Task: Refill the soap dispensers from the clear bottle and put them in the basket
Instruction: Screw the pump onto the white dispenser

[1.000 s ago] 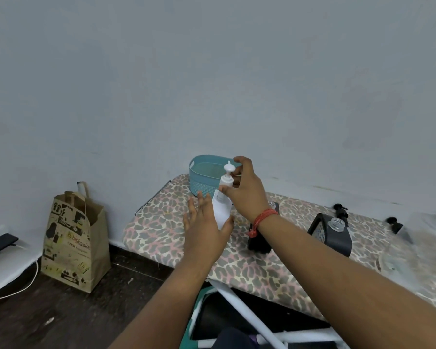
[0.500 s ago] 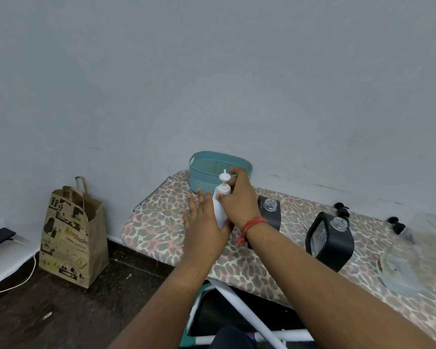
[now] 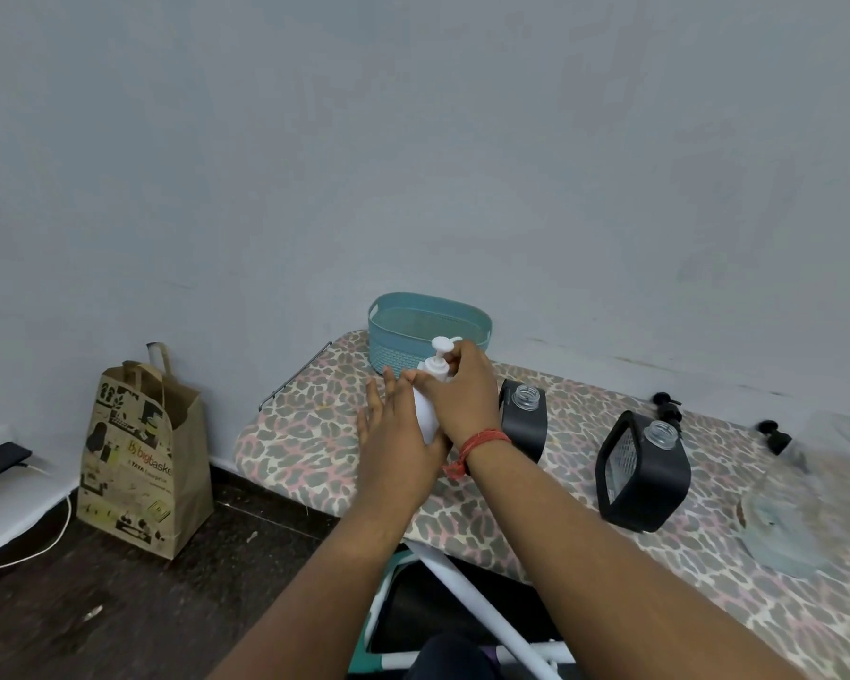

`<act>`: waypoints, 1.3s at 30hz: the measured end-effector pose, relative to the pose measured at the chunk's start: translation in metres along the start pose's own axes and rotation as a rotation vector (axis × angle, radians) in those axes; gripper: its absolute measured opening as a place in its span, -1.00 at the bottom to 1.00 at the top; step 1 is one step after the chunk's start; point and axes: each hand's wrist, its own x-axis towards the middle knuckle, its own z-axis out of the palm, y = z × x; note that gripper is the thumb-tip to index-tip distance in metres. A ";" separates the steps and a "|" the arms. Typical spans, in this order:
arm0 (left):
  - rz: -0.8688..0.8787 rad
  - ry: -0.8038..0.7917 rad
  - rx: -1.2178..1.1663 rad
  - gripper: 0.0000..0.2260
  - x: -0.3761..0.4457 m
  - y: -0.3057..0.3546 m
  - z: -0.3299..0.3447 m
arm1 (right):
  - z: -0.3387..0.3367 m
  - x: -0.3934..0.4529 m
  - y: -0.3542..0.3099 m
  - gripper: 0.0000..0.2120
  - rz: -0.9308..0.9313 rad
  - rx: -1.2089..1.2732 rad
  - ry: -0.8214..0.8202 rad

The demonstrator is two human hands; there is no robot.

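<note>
Much of the white dispenser [image 3: 428, 414] is covered: the right hand [image 3: 462, 400] curls over its neck and pump collar, and the left hand [image 3: 397, 441] lies against its left side with fingers straight and together, so only the pump head and a strip of the body show. It stands upright on the leopard-print surface [image 3: 305, 434], just in front of the teal basket [image 3: 428, 331] at 12 o'clock from it. A red thread band [image 3: 482, 441] circles the right wrist.

Two black dispensers are in view, both uncapped with clear threaded necks: the near one [image 3: 523, 424] is half hidden behind the right wrist, at 3 o'clock from the white one; the far one [image 3: 641, 476] stands clear further right. Two black pump tops [image 3: 668, 404] lie near the wall. The clear bottle [image 3: 805, 488] at the right edge is blurred and cut off. One paper bag [image 3: 143, 458] stands on the floor at 9 o'clock.
</note>
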 end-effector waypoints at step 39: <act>0.011 -0.020 0.004 -0.25 -0.001 0.001 -0.004 | -0.019 -0.004 -0.005 -0.68 0.018 -0.139 -0.140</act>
